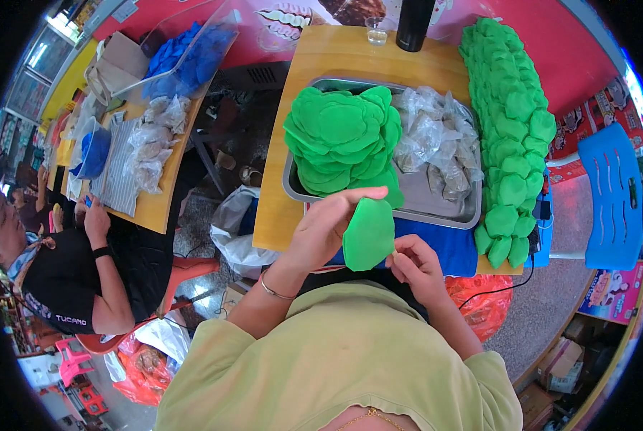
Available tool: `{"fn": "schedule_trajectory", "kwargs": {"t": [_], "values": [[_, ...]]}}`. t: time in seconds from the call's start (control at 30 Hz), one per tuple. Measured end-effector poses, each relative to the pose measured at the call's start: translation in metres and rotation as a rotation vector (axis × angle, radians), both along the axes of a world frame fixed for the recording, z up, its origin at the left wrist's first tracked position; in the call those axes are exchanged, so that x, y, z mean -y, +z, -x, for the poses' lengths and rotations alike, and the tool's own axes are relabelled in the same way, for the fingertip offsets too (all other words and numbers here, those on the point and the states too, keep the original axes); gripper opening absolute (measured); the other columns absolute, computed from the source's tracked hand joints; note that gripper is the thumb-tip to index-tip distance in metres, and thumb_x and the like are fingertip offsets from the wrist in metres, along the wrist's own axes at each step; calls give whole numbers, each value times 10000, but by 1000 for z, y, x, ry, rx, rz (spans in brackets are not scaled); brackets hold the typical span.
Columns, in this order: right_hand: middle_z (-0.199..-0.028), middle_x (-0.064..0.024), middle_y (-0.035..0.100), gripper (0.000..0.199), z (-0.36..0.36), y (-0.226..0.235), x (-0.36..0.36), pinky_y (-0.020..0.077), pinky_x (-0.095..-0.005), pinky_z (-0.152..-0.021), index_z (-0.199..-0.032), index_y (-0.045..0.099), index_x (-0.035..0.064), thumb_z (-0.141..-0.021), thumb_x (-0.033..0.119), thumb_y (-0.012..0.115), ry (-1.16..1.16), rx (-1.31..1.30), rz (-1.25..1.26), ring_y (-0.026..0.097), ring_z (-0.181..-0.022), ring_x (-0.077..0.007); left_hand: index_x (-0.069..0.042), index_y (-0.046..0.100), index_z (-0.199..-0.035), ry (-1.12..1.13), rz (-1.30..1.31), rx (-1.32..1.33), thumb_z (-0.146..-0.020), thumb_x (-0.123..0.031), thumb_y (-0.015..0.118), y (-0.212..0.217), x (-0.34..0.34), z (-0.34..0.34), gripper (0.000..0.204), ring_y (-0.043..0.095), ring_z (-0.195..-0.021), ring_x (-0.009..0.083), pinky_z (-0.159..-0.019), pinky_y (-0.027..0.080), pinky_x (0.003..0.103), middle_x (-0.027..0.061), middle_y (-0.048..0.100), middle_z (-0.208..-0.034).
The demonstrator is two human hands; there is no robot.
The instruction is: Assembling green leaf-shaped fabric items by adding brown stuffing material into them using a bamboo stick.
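A thin, soft-looking green disc (369,235) with a slightly wavy edge is held up in front of my body. My left hand (327,224) supports it from the left, fingers stretched along its upper edge and partly hidden behind it. At the disc's lower right edge, my right hand (415,264) is closed in a pinch. A small thin pale piece shows at those fingertips, too small to name. Just beyond lies a thick pile of similar green discs (343,140) in a metal tray (436,213), beside several clear plastic bags with greyish contents (436,133).
Long rows of overlapping green pieces (512,136) line the table's right side. A black bottle (414,25) and clear cup (377,31) stand at the back of the wooden table (271,215). A blue chair (612,197) is at right. Another person (70,266) sits at a table on the left.
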State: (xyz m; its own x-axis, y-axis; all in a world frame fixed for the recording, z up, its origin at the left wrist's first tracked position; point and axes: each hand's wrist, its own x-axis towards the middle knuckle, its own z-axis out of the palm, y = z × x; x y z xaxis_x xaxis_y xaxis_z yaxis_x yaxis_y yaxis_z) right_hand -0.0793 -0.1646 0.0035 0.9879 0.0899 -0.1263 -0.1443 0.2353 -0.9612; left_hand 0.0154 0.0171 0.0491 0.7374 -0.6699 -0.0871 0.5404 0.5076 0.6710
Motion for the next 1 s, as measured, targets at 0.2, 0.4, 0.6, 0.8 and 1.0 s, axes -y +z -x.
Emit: {"fn": "schedule_trajectory", "kwargs": {"t": [0.2,0.4,0.6,0.8,1.0], "values": [[-770,-40,542,123,3,0,-2,313,-180,-464,-1002,497,19,-901,84,473,121,-112,-178,408,-526,-54,-18,572,-952,234,-161,615,-845,-7,563,-20,0,-10,108,487,-807,92,-709,414,217,30,476,-929],[-793,-22,561,113,4,-5,-7,337,-180,-505,-989,530,27,-901,93,501,-73,121,111,437,-588,-38,-8,580,-892,205,-164,573,-798,43,606,-19,-1,-10,110,472,-743,72,-632,391,202,24,498,-864],[-766,-35,559,103,7,-7,-3,336,-187,-503,-972,533,26,-885,81,523,-67,30,-113,441,-587,-42,2,619,-877,218,-181,589,-786,39,631,-23,-4,-12,99,466,-685,55,-556,363,183,19,527,-823],[-786,-46,557,93,8,-10,-2,372,-195,-536,-962,533,18,-876,52,525,-60,12,-229,474,-618,-59,-11,643,-930,236,-194,541,-788,26,637,-11,1,-7,147,473,-698,52,-549,358,181,23,539,-823],[-848,-48,558,92,5,-3,-7,444,-237,-692,-946,539,-1,-855,-10,531,-131,120,55,544,-748,-109,-20,657,-908,248,-254,665,-788,14,639,-23,-3,-9,126,455,-676,46,-537,339,184,24,541,-812]]}}
